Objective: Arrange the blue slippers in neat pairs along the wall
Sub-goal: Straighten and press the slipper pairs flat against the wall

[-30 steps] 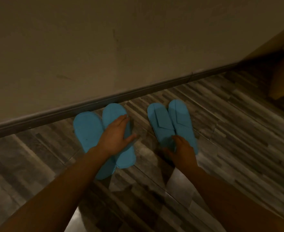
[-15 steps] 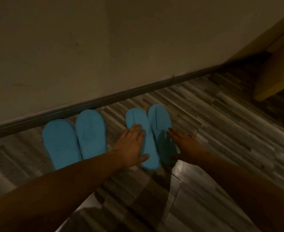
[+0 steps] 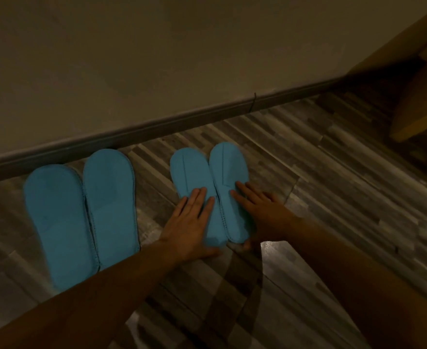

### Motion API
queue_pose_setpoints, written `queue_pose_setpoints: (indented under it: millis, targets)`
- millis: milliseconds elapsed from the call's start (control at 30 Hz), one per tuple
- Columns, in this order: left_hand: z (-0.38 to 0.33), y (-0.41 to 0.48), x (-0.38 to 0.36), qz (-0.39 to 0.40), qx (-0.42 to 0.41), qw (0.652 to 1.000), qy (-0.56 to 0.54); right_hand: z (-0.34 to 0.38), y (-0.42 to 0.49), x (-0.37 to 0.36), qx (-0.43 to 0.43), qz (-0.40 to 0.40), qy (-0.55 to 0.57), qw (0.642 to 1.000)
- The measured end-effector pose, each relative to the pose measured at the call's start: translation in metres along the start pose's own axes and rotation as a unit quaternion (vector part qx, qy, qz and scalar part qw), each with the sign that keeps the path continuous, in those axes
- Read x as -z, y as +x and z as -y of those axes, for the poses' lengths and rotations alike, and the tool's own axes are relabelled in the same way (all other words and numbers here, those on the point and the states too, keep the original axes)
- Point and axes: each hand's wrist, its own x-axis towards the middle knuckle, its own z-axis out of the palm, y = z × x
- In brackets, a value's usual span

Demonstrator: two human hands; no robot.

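Both hands lie flat and open, the left hand (image 3: 191,222) and right hand (image 3: 262,212) squaring the right slipper pair (image 3: 207,177); next, nudge it toward the baseboard (image 3: 157,124).

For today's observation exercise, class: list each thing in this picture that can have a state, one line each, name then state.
Left pair of slippers: flat on the floor, side by side, touching, toes at the skirting board, untouched.
Right pair of slippers: flat, side by side, toes short of the skirting board, a hand on each.
Left hand: open, palm down on the pair's left slipper.
Right hand: open, fingers spread on the pair's right slipper.
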Motion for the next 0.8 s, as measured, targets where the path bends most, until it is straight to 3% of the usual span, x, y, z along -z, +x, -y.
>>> queue_pose_setpoints:
  millis: [800]
  targets:
    - [0.039, 0.012, 0.019, -0.032, 0.050, 0.998, -0.021, -0.004, 0.070, 0.047, 0.048, 0.042, 0.000, 0.998]
